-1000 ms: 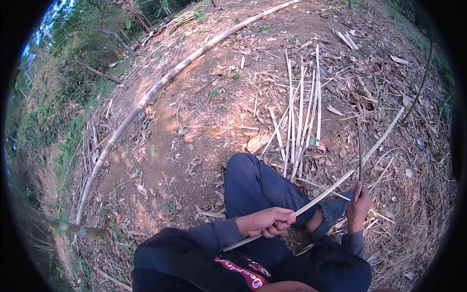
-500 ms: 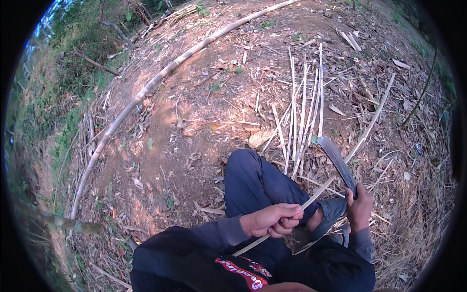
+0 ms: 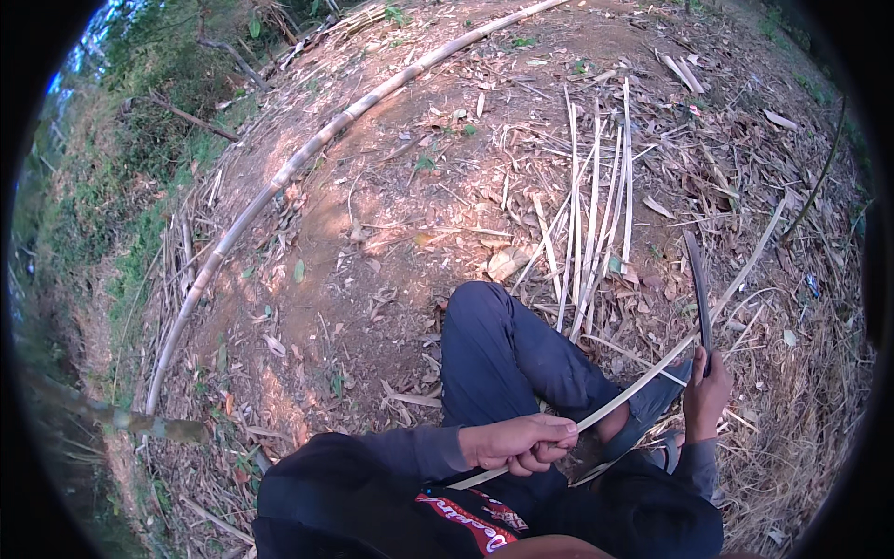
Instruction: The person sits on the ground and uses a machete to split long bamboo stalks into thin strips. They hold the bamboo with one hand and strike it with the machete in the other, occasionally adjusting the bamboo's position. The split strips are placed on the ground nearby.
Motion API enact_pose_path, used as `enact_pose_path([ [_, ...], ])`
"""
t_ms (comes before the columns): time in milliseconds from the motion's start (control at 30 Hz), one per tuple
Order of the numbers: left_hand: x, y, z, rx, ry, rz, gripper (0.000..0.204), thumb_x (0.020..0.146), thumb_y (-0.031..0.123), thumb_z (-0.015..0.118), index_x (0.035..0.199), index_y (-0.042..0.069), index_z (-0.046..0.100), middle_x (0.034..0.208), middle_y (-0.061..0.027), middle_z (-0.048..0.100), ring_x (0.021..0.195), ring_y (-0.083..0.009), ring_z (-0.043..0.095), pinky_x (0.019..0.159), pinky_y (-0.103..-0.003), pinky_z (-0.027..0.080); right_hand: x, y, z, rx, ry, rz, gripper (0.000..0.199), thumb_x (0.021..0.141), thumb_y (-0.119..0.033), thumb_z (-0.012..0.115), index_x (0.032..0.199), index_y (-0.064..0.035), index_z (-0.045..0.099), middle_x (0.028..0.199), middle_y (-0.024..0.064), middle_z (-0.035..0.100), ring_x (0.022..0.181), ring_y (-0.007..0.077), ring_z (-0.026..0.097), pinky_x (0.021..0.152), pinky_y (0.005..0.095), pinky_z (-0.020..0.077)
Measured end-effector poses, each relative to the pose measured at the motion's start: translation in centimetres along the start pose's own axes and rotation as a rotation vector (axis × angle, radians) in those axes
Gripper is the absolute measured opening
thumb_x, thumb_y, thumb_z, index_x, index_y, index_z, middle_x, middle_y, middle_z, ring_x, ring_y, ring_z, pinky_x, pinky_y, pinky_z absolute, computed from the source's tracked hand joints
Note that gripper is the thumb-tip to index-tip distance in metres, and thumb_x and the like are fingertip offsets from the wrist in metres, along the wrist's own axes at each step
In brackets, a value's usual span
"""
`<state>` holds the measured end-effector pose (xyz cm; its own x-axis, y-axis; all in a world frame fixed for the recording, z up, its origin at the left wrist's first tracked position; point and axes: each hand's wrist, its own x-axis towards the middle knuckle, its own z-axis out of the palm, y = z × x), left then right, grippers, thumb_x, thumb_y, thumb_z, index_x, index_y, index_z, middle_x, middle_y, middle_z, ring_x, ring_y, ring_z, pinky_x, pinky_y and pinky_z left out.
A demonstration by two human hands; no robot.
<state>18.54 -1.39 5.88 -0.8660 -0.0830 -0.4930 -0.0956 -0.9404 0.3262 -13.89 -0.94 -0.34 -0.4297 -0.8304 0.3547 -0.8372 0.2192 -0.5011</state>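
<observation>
My left hand (image 3: 521,444) is closed around a long pale bamboo strip (image 3: 643,380), just above my lap. From there the strip slants up to the far right, bending slightly, and its near end runs toward my body. In my right hand (image 3: 706,399) is a long-bladed knife (image 3: 697,279), its dark, narrow blade pointing up and away. The blade crosses the strip just beyond my right fingers; whether its edge bites into the strip I cannot tell. The knife's handle is hidden in my fist.
Several split bamboo strips (image 3: 596,214) lie on the ground beyond my bent knee (image 3: 480,317). A long bamboo pole (image 3: 279,177) curves across the left side. Dry leaves and shavings litter the earth. My sandalled foot (image 3: 652,405) is close beneath the strip and blade.
The knife blade has swung from a leftward slant to nearly upright and now shows narrower. My right hand has shifted slightly right. My left hand keeps its grip on the strip.
</observation>
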Motion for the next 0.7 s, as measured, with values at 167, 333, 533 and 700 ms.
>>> enact_pose_path([
  [167, 2.1, 1.1, -0.5, -0.018, -0.030, 0.093, 0.029, 0.107, 0.036, 0.039, 0.085, 0.016, 0.041, 0.062, 0.0094, 0.026, 0.045, 0.0012, 0.018, 0.035, -0.018, 0.010, -3.2, -2.4, -0.5, 0.018, -0.168, -0.367, 0.051, 0.083, -0.056, 0.067, 0.089, -0.0054, 0.059, 0.069, 0.0146, 0.057, 0.064, 0.0362, 0.059, 0.058, 0.0445, 0.0393],
  [333, 2.5, 1.2, -0.2, -0.010, 0.037, 0.076, 0.031, 0.107, 0.037, 0.037, 0.084, 0.017, 0.040, 0.062, 0.0098, 0.026, 0.045, 0.0006, 0.018, 0.035, -0.018, 0.009, -3.7, -3.2, -0.7, 0.022, -0.219, -0.473, 0.055, 0.078, -0.062, 0.067, 0.082, -0.0080, 0.058, 0.067, 0.0094, 0.057, 0.066, 0.0290, 0.060, 0.062, 0.0404, 0.0373],
  [533, 3.5, 2.1, 0.6, 0.101, 0.141, 0.122, 0.033, 0.108, 0.035, 0.032, 0.082, 0.016, 0.039, 0.061, 0.0094, 0.025, 0.046, 0.0001, 0.019, 0.038, -0.019, 0.010, -4.1, -3.7, 0.4, 0.127, -0.217, -0.494, 0.056, 0.076, -0.059, 0.071, 0.077, -0.0053, 0.055, 0.066, 0.0102, 0.055, 0.061, 0.0299, 0.060, 0.059, 0.0406, 0.0434],
  [700, 4.1, 2.1, -0.1, 0.203, 0.084, 0.102, 0.039, 0.106, 0.036, 0.030, 0.074, 0.014, 0.038, 0.062, 0.0099, 0.024, 0.048, 0.0001, 0.019, 0.039, -0.018, 0.012, -3.5, -4.5, 0.3, 0.162, -0.265, -0.670, 0.061, 0.072, -0.065, 0.071, 0.077, -0.0050, 0.058, 0.067, 0.0102, 0.057, 0.061, 0.0305, 0.061, 0.060, 0.0399, 0.0465],
])
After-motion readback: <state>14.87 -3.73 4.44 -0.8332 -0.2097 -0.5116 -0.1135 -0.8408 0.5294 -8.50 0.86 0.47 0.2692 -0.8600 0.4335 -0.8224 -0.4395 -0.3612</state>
